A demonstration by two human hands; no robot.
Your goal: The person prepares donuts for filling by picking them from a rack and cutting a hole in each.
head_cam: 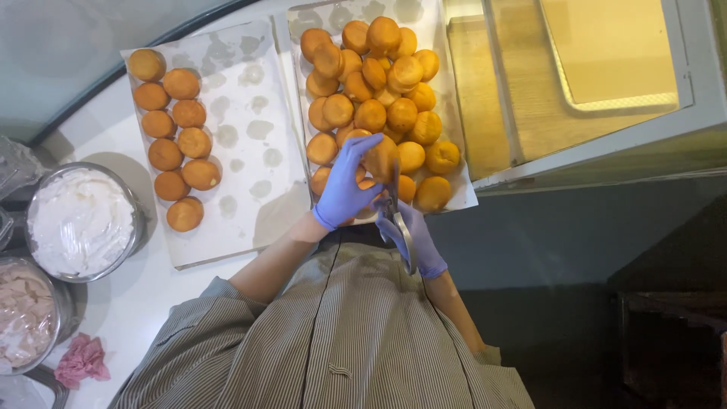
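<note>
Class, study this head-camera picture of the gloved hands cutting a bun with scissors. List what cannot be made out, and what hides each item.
- Scissor blades: head view, hidden between the held bun and the left hand.
- Right hand: its fingers are wrapped round the scissor handles, partly hidden.
- Buns under the left hand: their number is hidden.
- Lower metal bowl: cut off by the left edge.
- Pile of buns: lower layers covered by upper ones.

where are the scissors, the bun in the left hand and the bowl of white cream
scissors [404, 235], head view, on the metal blades
bun [381, 157], head view, on its exposed golden top
bowl of white cream [135, 227], head view, on its metal rim
</note>
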